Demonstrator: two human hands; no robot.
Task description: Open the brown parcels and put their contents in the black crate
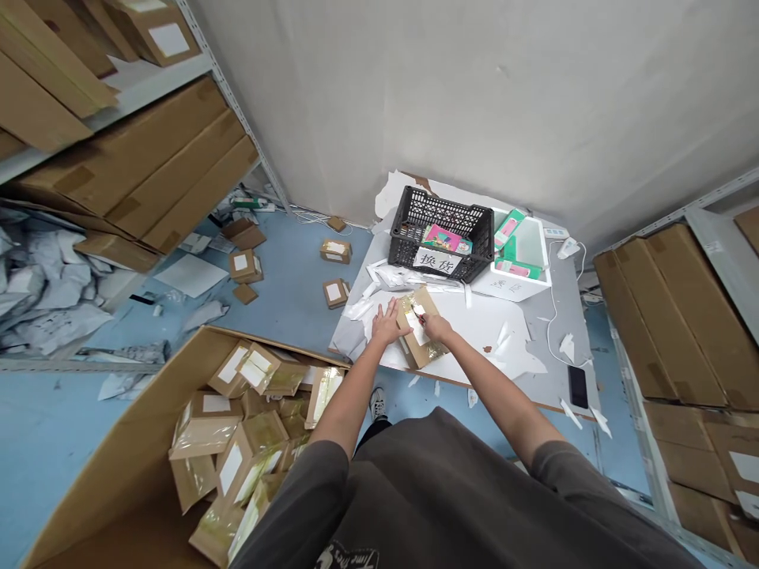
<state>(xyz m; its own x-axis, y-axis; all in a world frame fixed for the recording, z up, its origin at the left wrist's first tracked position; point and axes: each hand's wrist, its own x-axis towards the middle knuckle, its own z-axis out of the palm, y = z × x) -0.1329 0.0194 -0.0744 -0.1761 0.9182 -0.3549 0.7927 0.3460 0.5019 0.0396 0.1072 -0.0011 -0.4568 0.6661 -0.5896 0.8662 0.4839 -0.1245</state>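
A taped cardboard box (pixel 423 356) with a white label lies at the front edge of the table. My left hand (pixel 387 324) rests on the box's left side, fingers stretched out and apart. My right hand (pixel 437 328) is closed around a small cutter (pixel 421 318) with some red on it, held against the label and tape on the box's top. The fingers cover most of the cutter. Just behind the box stands a black plastic crate (pixel 403 251) with pink and green packs in it. Beside it is a white foam box (pixel 537 280) holding green and pink packs.
Torn white paper (pixel 403 276) litters the table (pixel 542 332). A phone (pixel 578 387) and a white cable lie at the right. A large open carton (pixel 142 411) full of taped boxes stands on my left. Shelves with cartons (pixel 670 308) flank both sides; small boxes (pixel 335 293) sit on the floor.
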